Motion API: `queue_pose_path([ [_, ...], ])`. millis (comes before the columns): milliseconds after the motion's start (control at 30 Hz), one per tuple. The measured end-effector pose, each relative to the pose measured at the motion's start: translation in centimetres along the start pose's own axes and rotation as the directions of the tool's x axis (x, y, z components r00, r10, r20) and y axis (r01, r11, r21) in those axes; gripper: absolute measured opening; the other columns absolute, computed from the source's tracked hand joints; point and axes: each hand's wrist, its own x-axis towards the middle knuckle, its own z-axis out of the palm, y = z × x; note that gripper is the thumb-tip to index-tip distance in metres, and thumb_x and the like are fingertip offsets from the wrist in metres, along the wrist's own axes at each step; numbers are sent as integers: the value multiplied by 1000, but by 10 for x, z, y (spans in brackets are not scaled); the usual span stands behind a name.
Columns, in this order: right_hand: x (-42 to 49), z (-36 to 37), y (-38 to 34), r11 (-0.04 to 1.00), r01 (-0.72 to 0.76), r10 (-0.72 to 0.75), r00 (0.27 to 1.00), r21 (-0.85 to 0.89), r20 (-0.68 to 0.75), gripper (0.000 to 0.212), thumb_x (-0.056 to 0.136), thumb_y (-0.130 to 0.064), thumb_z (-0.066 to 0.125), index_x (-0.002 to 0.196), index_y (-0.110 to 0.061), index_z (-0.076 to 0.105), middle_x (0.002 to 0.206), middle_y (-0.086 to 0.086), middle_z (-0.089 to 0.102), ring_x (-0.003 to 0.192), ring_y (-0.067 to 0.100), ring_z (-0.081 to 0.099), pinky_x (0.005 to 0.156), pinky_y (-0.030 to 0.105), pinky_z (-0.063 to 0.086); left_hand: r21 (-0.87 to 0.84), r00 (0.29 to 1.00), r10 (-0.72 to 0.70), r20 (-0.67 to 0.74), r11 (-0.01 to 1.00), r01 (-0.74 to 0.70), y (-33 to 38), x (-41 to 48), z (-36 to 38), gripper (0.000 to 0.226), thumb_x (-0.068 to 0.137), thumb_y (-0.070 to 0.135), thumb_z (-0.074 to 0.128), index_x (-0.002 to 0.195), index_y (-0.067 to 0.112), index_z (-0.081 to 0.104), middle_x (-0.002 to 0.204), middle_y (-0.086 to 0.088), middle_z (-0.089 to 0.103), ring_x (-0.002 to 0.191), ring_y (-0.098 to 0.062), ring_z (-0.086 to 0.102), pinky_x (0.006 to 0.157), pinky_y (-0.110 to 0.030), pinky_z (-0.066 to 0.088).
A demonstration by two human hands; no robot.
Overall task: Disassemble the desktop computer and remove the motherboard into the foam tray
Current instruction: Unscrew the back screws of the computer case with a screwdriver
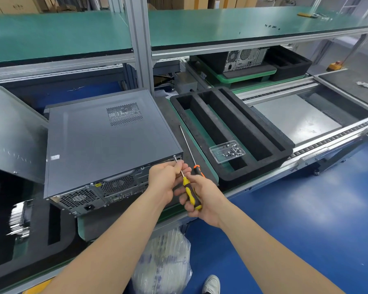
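A grey desktop computer case [106, 145] lies on its side on the bench, rear panel with fans and ports toward me. My right hand [202, 200] grips the yellow-and-black handle of a screwdriver [190, 190]. Its tip meets a screw [174, 157] at the case's rear right corner. My left hand [167, 179] pinches the screwdriver's shaft near the tip. The black foam tray [263, 134] with long slots lies to the right of the case. In it sits a clear plastic box of screws [227, 151].
A second, long screwdriver with an orange handle [191, 153] lies between the case and the foam tray. A loose grey side panel [11, 132] leans at the left. Another computer [245, 58] rests on foam behind. A conveyor track [306, 115] runs right.
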Motion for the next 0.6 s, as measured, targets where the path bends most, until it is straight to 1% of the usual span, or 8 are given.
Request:
queue_pose_path([
  [67, -2, 0, 0, 999, 34, -34, 999, -24, 9, 41, 102, -43, 56, 88, -7, 72, 73, 10, 66, 53, 17, 57, 48, 26, 40, -13, 1000, -7, 9, 1000, 7, 1, -1, 1, 16, 102, 3, 57, 102, 0, 73, 86, -12, 80, 81, -23, 79, 56, -26, 60],
  [167, 0, 1, 2, 978, 180, -190, 977, -103, -98, 23, 92, -27, 77, 85, -9, 65, 74, 12, 68, 60, 18, 64, 53, 28, 53, -48, 998, -2, 59, 999, 5, 3, -4, 1, 26, 105, -1, 44, 107, -4, 70, 91, -16, 79, 84, -27, 79, 61, -28, 62],
  [233, 5, 0, 4, 965, 219, -244, 951, -145, -190, 29, 86, -21, 84, 80, -12, 57, 69, 9, 65, 56, 16, 61, 50, 27, 50, -77, 996, -7, 91, 997, 14, 4, -4, 0, 26, 104, -2, 44, 108, -4, 69, 92, -17, 79, 84, -29, 79, 64, -30, 63],
  [300, 7, 1, 4, 965, 204, -238, 944, -163, -228, 33, 84, -23, 85, 80, -15, 53, 66, 5, 61, 52, 12, 55, 47, 26, 45, -88, 995, 10, 100, 996, -1, 3, -5, 0, 17, 101, 0, 54, 109, -5, 69, 93, -18, 79, 84, -29, 78, 66, -31, 63],
  [367, 7, 1, 2, 986, 133, -148, 973, -98, -176, 30, 87, -37, 81, 81, -16, 61, 69, 4, 58, 51, 11, 50, 45, 24, 40, -90, 995, 31, 93, 996, -22, 2, -5, 1, 15, 100, 0, 60, 111, -6, 69, 93, -17, 79, 84, -27, 79, 64, -29, 62],
  [467, 4, -5, 1, 997, -15, 12, 999, 70, 45, 49, 94, -59, 62, 82, -13, 71, 70, 8, 56, 45, 13, 43, 39, 22, 30, -58, 996, -17, 91, 998, 22, 2, -3, 2, 16, 103, 6, 56, 110, 3, 72, 95, -12, 80, 86, -24, 79, 58, -30, 61],
  [533, 5, -10, 3, 985, -37, 15, 991, 167, 130, 48, 101, -51, 56, 89, -7, 71, 69, 9, 55, 42, 12, 39, 37, 22, 28, -67, 994, -40, 106, 997, 47, 3, -2, 1, 19, 105, 8, 54, 110, 5, 72, 97, -12, 80, 87, -24, 79, 58, -30, 61],
  [600, 5, -9, 4, 987, 15, -31, 994, 157, 103, 39, 102, -41, 60, 89, -5, 69, 68, 9, 57, 44, 12, 43, 38, 21, 32, -112, 993, -24, 114, 993, 36, 3, -1, 2, 21, 106, 4, 50, 112, -1, 70, 97, -16, 79, 88, -28, 79, 61, -28, 61],
])
